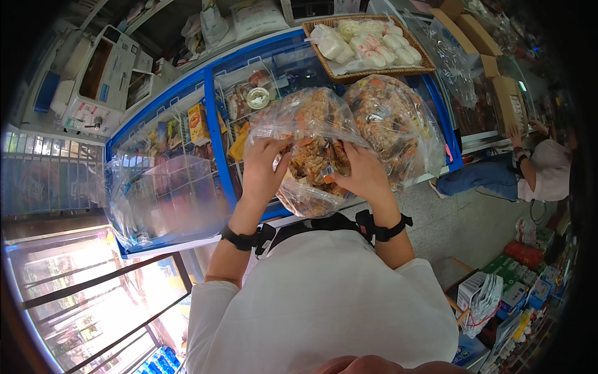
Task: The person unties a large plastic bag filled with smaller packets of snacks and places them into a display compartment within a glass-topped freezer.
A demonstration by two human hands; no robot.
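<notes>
A large clear plastic bag (310,187) full of brown, lumpy food pieces, some with orange and yellow patches, rests on the blue-framed chest freezer (219,140) in front of me. Its mouth gapes toward me. My left hand (267,161) grips the film on the left side of the mouth, fingertips curled over the contents. On the right side, my right hand (366,170) holds the bag with its fingers bent inward and its thumb beside a small orange-ended piece. Touching it on the right is a second full plastic bag (395,126).
A wicker tray (334,70) of bagged white food sits at the freezer's far edge. Packaged goods fill wire baskets under the glass. A white machine (100,79) stands at left. Another person (544,170) works beside cardboard boxes (507,105) at right. Stacked goods (507,276) stand lower right.
</notes>
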